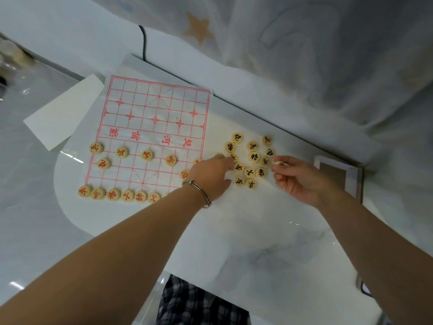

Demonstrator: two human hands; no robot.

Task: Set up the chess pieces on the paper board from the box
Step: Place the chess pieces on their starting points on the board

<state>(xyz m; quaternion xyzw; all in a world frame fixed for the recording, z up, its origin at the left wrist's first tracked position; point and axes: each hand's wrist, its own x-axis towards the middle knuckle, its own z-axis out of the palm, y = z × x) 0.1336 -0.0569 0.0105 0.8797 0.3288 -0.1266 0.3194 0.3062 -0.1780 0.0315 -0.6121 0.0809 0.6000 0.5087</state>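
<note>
The paper board with red grid lines lies on the table. Several red-lettered wooden discs line its near edge, and more stand on rows above. A loose cluster of black-lettered discs sits on the table right of the board. My left hand, with a metal bangle on the wrist, reaches to the cluster's left side; its fingertips touch a disc there, and whether they grip it is hidden. My right hand pinches a small pale disc at the cluster's right edge.
The box lies open at the far right by the table edge. A blank white sheet lies left of the board. A black cable hangs behind the table. Draped pale fabric fills the background.
</note>
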